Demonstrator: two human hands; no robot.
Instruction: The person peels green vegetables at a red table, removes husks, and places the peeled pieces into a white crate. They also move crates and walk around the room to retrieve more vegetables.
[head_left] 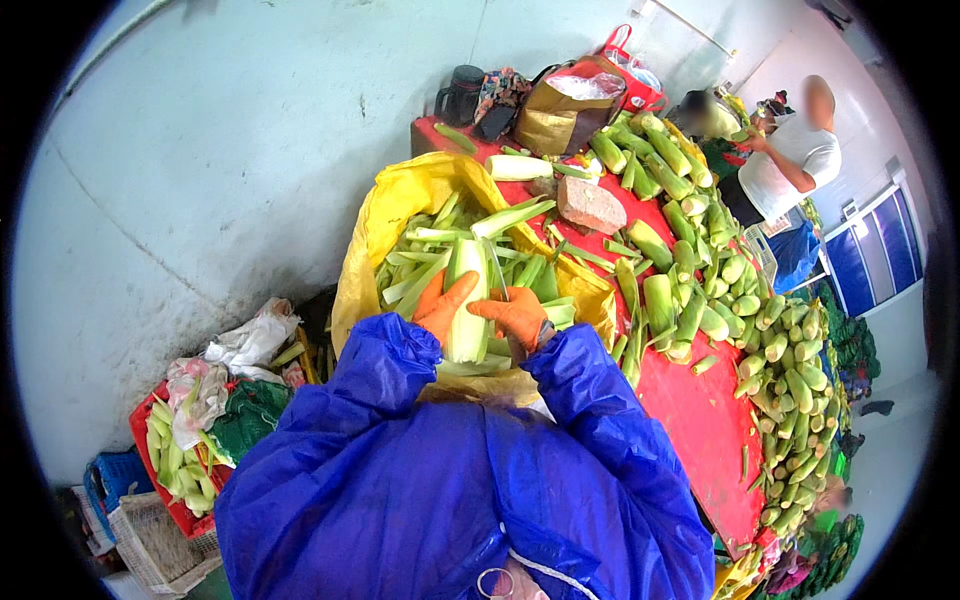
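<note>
Both of my hands wear orange gloves over blue sleeves. My left hand is closed round the left side of a pale green corn cob still in its husk, standing upright with its cut end toward me. At the cob's right side is my right hand, closed on a thin knife whose narrow blade points away from me along the husk. Below and around them, a yellow sack gapes wide, full of loose green husk leaves. The fingertips behind the cob are hidden.
A red table carries a large heap of unshelled corn, a brick, bags and a dark jug. At left stands a red crate of corn. Another person works at the far right.
</note>
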